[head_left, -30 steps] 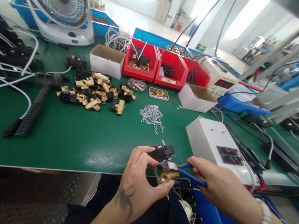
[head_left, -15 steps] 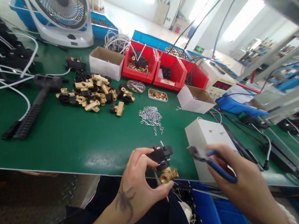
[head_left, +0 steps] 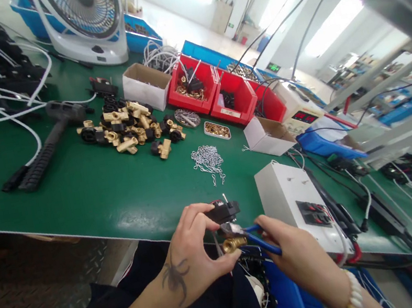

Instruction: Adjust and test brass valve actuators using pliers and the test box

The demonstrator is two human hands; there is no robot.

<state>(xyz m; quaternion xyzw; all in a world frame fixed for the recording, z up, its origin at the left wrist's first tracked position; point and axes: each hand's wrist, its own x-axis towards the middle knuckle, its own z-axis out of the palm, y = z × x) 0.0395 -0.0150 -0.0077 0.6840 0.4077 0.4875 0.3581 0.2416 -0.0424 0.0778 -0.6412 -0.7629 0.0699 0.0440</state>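
Spanning the view, the green workbench (head_left: 97, 194) carries a white control box (head_left: 279, 189) at its near edge. Just in front of that edge, the right hand (head_left: 304, 259) is closed around blue-handled pliers (head_left: 261, 242). The left hand (head_left: 192, 257) pinches a black-capped brass valve (head_left: 223, 212) between thumb and fingers, and the plier tips touch it.

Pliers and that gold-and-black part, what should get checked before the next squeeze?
1. Left hand grips the brass part by its black cap: ok.
2. Right hand holds the blue-handled pliers: ok.
3. Pliers' nose touches the part just under the cap: ok.
4. Left fingers clear of the nose: cannot tell, very close.
5. Clip caught in the nose: cannot tell, too small.
6. Spare clips lying on the green table: ok.
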